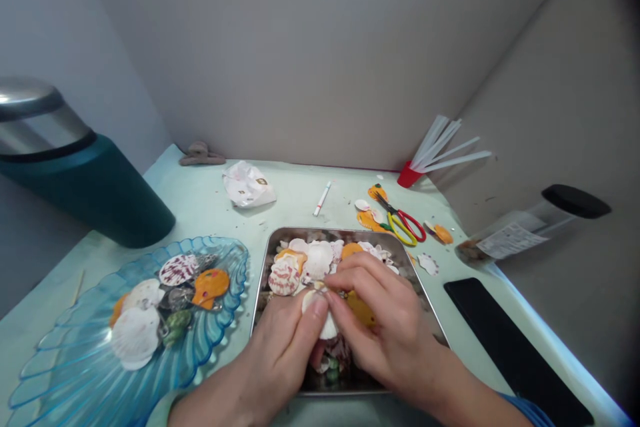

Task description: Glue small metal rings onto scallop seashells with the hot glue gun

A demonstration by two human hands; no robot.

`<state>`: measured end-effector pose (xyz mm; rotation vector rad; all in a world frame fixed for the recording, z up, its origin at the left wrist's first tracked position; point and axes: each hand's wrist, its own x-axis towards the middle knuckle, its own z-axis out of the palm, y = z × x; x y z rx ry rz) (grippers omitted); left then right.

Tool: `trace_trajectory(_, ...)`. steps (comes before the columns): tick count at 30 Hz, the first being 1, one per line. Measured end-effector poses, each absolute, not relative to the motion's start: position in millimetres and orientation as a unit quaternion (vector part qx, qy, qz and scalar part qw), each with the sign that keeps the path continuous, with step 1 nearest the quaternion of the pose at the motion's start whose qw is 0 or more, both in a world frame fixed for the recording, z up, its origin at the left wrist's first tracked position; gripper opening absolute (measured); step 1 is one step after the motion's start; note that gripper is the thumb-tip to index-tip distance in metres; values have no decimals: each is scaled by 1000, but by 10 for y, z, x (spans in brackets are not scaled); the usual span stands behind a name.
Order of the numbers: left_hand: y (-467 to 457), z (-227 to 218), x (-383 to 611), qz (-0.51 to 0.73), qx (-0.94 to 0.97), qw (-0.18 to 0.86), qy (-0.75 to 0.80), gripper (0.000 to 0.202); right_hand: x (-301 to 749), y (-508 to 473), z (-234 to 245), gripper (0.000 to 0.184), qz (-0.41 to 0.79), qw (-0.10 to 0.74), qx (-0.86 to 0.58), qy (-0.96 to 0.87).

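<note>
Over a metal tray full of shells, my left hand is closed on a white scallop shell, its thumb lying across the face. My right hand is closed in a pinch at the shell's top edge. What sits between those fingertips is too small to make out. In the tray around my hands lie a red-and-white scallop shell, a white shell and orange pieces. My hands partly hide the tray's contents.
Left: a blue glass shell-shaped dish with shells and a green bottle. Behind: a crumpled white packet, a marker, scissors. Right: a red cup with white sticks, a clear jar, a black phone-like slab.
</note>
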<state>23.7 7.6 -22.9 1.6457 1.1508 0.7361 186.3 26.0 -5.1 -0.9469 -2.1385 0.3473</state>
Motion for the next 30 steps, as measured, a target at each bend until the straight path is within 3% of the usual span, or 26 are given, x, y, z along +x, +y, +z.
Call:
trace_trajectory(12,77,-302,239,335,658,487,467,45,1848,252,-92,12,173,379,-378,-827)
trace_trajectory(20,84,-333,210,374,667,426,483,45,1909,234,-16,26,246,417,-382,-787)
trace_trajectory(24,62,-351,184,397,660,420,480,45,1922,255,4,10,283,392,-406,-775)
trace_trajectory(27,62,-354,174,411,659,401,486,40,1916,266,-3,9,288,397,-391,-778)
trace_trajectory(30,70,-344,166,407,622,479,467,26,1911,278,-12,9,264,415,-380,-784)
